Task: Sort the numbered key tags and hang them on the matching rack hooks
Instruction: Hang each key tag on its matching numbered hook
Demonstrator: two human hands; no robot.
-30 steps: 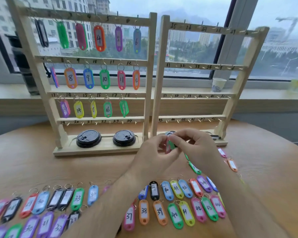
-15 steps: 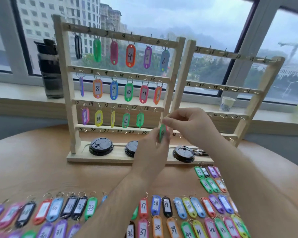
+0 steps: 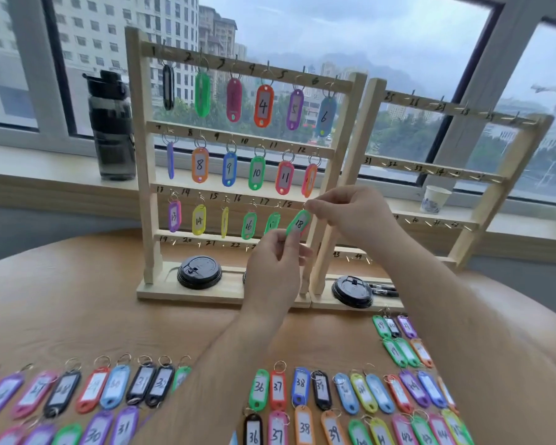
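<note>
The green tag 18 (image 3: 298, 223) is held tilted in front of the 3rd rail of the left rack (image 3: 141, 162), at that rail's right end under the written mark 18 and just right of another green tag (image 3: 272, 222). The left hand (image 3: 275, 268) reaches up from the near side and pinches the tag's lower end between thumb and forefinger, with the other fingers curled. The right hand (image 3: 353, 216) comes in from the right and pinches the tag's ring at the rail with thumb and forefinger. Whether the ring sits on the hook cannot be told. More tags hang on the rack's 3 upper rails, among them 4, 8, 10 and 16. The right rack (image 3: 437, 171) stands just beside it. Loose tags (image 3: 259, 388) lie in rows on the near part of the wooden table (image 3: 77, 300). A black lid (image 3: 199, 272) rests on the left rack's base.
</note>
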